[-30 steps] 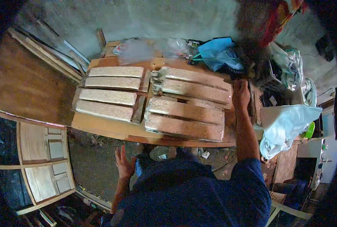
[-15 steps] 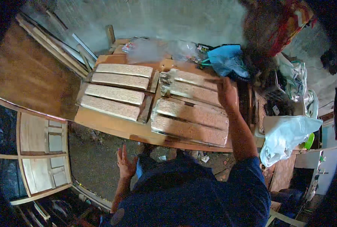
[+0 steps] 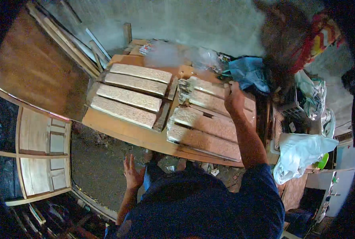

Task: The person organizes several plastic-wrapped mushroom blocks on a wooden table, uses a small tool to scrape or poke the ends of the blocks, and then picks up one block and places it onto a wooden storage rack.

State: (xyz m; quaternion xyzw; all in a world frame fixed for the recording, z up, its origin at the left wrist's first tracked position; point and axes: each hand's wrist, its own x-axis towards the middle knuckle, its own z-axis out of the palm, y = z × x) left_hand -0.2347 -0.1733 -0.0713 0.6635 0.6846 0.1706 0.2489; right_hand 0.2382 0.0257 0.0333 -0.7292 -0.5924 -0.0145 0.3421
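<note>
My right hand [image 3: 235, 99] is closed over the far edge of the right-hand group of long, pale, rough-faced slabs [image 3: 203, 121]. A small thing seems to stick out of its fingertips, but I cannot make it out. The group looks like two boards side by side, each with raised strips, and dark stains mark its upper left corner. Left of it lies a second, similar group of pale slabs [image 3: 125, 103] with dark gaps between them. My left hand [image 3: 133, 175] hangs over the floor near my leg, fingers spread, holding nothing.
The slabs rest on a brown table [image 3: 121, 129]. Clear plastic bags [image 3: 163, 53] and a blue bag [image 3: 247, 73] lie along its back. At right hangs a pale plastic bag [image 3: 301, 153] near a crate [image 3: 293, 105]. A panelled wooden frame [image 3: 34, 155] stands at left.
My right hand has moved a little left along the slabs, and its fingers have drawn in. My left hand stays open. The whole view has turned slightly.
</note>
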